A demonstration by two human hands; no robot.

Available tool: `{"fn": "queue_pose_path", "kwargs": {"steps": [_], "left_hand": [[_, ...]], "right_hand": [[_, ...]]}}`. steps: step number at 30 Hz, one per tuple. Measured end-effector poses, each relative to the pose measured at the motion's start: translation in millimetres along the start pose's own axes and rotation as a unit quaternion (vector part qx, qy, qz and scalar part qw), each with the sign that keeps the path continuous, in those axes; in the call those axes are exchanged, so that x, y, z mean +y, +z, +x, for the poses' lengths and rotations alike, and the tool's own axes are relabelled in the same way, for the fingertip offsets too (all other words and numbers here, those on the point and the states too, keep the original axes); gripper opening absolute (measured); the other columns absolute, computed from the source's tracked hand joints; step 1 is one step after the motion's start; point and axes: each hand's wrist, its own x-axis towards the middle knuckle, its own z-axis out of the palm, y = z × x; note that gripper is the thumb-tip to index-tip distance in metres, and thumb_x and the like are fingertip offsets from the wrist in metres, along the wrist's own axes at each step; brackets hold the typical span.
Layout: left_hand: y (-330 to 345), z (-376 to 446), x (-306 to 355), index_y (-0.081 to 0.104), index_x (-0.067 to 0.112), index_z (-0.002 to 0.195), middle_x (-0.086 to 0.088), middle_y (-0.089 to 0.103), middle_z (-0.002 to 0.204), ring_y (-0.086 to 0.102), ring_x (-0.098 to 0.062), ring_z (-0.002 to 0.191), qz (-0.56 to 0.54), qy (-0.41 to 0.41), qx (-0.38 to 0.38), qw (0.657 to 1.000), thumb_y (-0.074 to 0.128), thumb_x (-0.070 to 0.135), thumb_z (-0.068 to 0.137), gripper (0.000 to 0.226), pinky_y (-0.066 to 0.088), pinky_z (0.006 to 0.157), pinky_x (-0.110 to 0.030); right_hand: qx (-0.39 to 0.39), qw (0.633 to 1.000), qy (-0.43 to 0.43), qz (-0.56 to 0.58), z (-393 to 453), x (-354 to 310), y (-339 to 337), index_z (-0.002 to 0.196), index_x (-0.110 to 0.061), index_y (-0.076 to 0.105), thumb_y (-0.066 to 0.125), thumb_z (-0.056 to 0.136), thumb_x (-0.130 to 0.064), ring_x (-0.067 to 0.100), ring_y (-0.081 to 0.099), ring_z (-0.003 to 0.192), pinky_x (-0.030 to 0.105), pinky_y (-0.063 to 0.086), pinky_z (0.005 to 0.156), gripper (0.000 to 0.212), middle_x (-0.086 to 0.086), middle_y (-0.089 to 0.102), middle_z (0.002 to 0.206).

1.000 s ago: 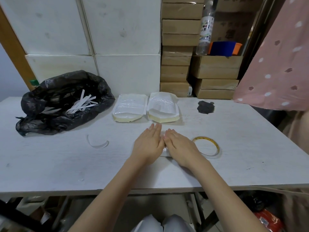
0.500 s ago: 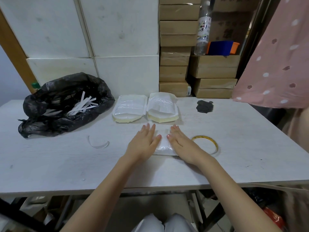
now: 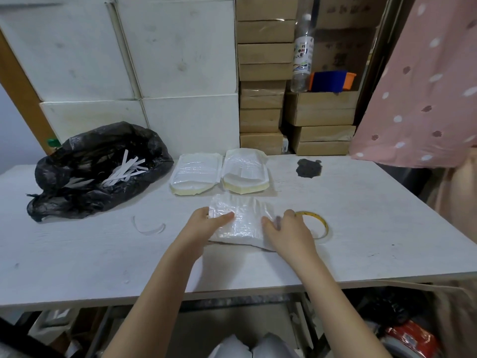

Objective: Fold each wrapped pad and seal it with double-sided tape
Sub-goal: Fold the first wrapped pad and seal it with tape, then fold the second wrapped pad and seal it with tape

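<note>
Bare table (image 3: 361,228) lies open right of the tape roll (image 3: 313,224); two pad stacks (image 3: 219,171) block behind.

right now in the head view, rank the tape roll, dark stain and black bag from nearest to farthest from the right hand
1. tape roll, just right of the right hand
2. dark stain, beyond it, toward the boxes
3. black bag, far left across the table

Two hands: left hand (image 3: 204,224), right hand (image 3: 289,232). One wrapped pad (image 3: 241,220) at centre. Two pad stacks (image 3: 196,174) (image 3: 245,171) above it. One tape roll (image 3: 318,224) right of centre. One black bag (image 3: 95,169) at left. One curled strip (image 3: 149,228). One bottle (image 3: 302,52) upper right.
</note>
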Motion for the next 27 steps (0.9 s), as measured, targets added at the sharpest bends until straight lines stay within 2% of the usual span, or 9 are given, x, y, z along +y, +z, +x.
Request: {"fn": "queue_pose_path", "kwargs": {"steps": [2,5,9,11,14,15,17,22,27], "left_hand": [[-0.6,-2.4,8.7,0.065,0.007,0.101,-0.011,0.071,0.098,0.068,-0.02,0.082,-0.094,0.002,-0.008,0.996,0.072,0.017,0.081,0.023,0.055,0.074,-0.032],[7.9,7.8,34.4,0.063,0.01,0.098,-0.01,0.07,0.105,0.067,-0.022,0.091,-0.133,0.021,0.013,0.991,0.075,0.016,0.078,0.024,0.054,0.088,-0.04],[34.7,37.0,78.8,0.059,0.001,0.098,-0.007,0.064,0.081,0.061,-0.016,0.07,-0.103,0.036,0.021,0.994,0.074,0.019,0.08,0.03,0.054,0.062,-0.026],[49.3,55.7,93.8,0.055,0.001,0.103,-0.003,0.053,0.069,0.053,-0.014,0.062,-0.054,0.029,0.028,0.998,0.074,0.021,0.08,0.036,0.048,0.057,-0.02],[65.2,89.3,97.6,0.052,-0.006,0.117,-0.012,0.061,0.085,0.061,-0.026,0.082,0.003,-0.011,0.023,1.0,0.083,0.027,0.067,0.067,0.052,0.077,-0.034],[70.6,99.0,97.5,0.053,-0.007,0.113,-0.013,0.061,0.083,0.061,-0.026,0.079,0.023,-0.016,0.012,1.0,0.085,0.027,0.063,0.069,0.052,0.075,-0.034],[84.5,116.6,98.4,0.054,-0.007,0.107,-0.009,0.055,0.072,0.054,-0.02,0.065,0.069,-0.018,0.002,0.997,0.082,0.027,0.069,0.059,0.046,0.064,-0.03],[116.3,147.2,114.6,0.047,-0.005,0.118,-0.009,0.056,0.065,0.053,-0.018,0.059,0.158,-0.016,0.02,0.987,0.076,0.028,0.076,0.061,0.047,0.059,-0.028],[142.2,187.1,123.5,0.051,-0.007,0.116,-0.009,0.047,0.061,0.045,-0.018,0.053,0.252,0.002,0.028,0.967,0.068,0.018,0.082,0.046,0.041,0.055,-0.028]], "right_hand": [[-0.019,0.997,0.009,0.07,2.5,-2.6,-6.5,0.1,-0.005,0.051,0.045,0.092,-0.049,0.025,0.055,0.086,0.031,0.04,0.066,0.045,0.005,0.055,0.092],[-0.055,0.954,0.07,0.288,20.5,-15.4,-29.9,0.072,-0.013,0.048,0.052,0.09,-0.045,0.018,0.051,0.068,0.024,0.038,0.057,0.037,0.0,0.049,0.07],[-0.034,0.887,0.134,0.441,62.1,-28.6,-65.7,0.091,-0.005,0.06,0.064,0.088,-0.023,0.021,0.059,0.071,0.031,0.056,0.067,0.019,0.009,0.06,0.084],[-0.017,0.891,0.153,0.428,82.5,-24.9,-73.7,0.1,-0.002,0.06,0.063,0.088,-0.016,0.023,0.06,0.083,0.036,0.057,0.075,0.019,0.012,0.06,0.092],[-0.001,0.912,0.181,0.369,104.1,-11.6,-77.2,0.103,0.001,0.058,0.064,0.086,-0.012,0.028,0.062,0.1,0.044,0.052,0.091,0.022,0.016,0.063,0.101],[0.006,0.918,0.183,0.353,111.3,-4.4,-77.3,0.099,-0.001,0.058,0.065,0.085,-0.011,0.029,0.063,0.099,0.043,0.051,0.093,0.019,0.015,0.064,0.097],[0.025,0.923,0.185,0.338,126.0,7.6,-79.5,0.092,-0.005,0.055,0.065,0.085,-0.011,0.025,0.061,0.088,0.036,0.05,0.09,0.013,0.01,0.061,0.08],[0.062,0.935,0.186,0.296,173.8,29.6,-86.3,0.104,-0.003,0.053,0.072,0.077,-0.018,0.027,0.062,0.095,0.036,0.052,0.088,0.036,0.014,0.063,0.108],[0.064,0.962,0.177,0.197,219.2,38.8,-88.9,0.102,-0.006,0.051,0.066,0.077,-0.011,0.026,0.056,0.091,0.031,0.048,0.075,0.03,0.006,0.052,0.089]]}}
